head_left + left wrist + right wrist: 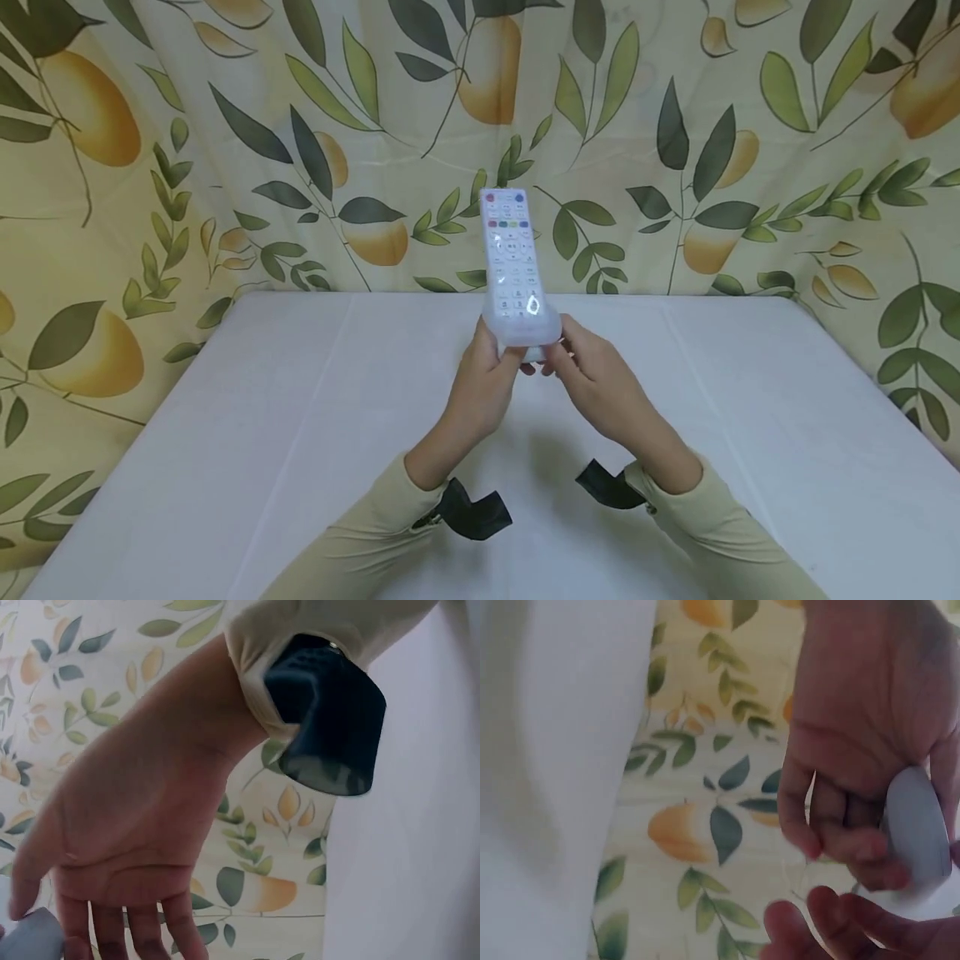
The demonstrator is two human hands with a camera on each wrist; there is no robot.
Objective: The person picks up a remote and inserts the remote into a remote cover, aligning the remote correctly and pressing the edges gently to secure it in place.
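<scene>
A white remote control in a clear, shiny sleeve stands tilted up above the table, its buttons facing me. The sleeve flares at the lower end, where a pale end sticks out. My left hand pinches that end from the left, thumb in front. From the right, my right hand grips the same end with thumb and curled fingers. Only a corner of the remote shows in the left wrist view. In the right wrist view its rounded end lies against the right fingers, with left fingertips close by.
A white-covered table lies under both hands. Behind it hangs a curtain printed with leaves and orange fruit. Dark straps hang from both sleeve cuffs.
</scene>
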